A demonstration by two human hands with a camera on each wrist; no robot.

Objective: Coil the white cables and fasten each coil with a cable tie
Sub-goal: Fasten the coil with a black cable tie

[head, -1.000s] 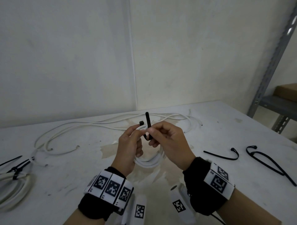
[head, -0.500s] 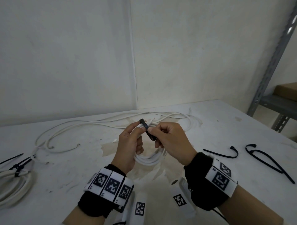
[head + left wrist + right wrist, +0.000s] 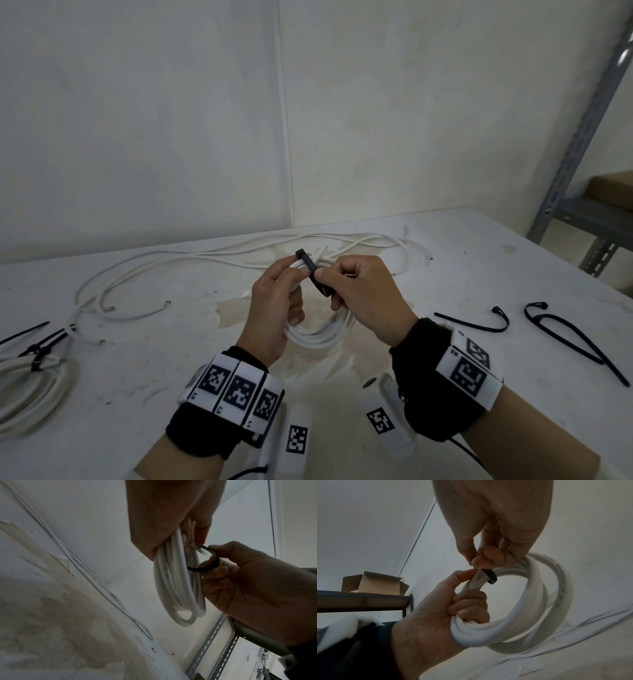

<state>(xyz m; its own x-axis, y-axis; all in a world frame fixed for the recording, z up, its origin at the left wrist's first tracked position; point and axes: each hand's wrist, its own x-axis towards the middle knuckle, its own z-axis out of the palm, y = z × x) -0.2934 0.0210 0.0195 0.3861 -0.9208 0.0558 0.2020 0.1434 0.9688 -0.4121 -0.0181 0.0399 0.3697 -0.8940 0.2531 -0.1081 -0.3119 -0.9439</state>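
My left hand [image 3: 278, 298] grips a coil of white cable [image 3: 317, 337] held above the table, fingers curled round its strands. A black cable tie [image 3: 313, 272] wraps over the top of the coil. My right hand [image 3: 356, 291] pinches the tie's strap between thumb and forefinger. In the left wrist view the coil [image 3: 178, 585] hangs below my left hand with the tie [image 3: 204, 568] looped round it. In the right wrist view the tie [image 3: 490, 576] crosses the coil [image 3: 530, 601] next to my left hand [image 3: 453, 601].
Loose white cables [image 3: 178, 270] trail across the back of the white table [image 3: 137, 394]. A tied coil [image 3: 30, 387] lies at the left edge. Spare black ties [image 3: 479, 320] [image 3: 575, 339] lie on the right. A metal shelf [image 3: 589, 219] stands at the far right.
The tie's strap, upright a second ago, is now bent over the coil and down toward me. My right hand has pulled it lower; the left hand keeps its hold.
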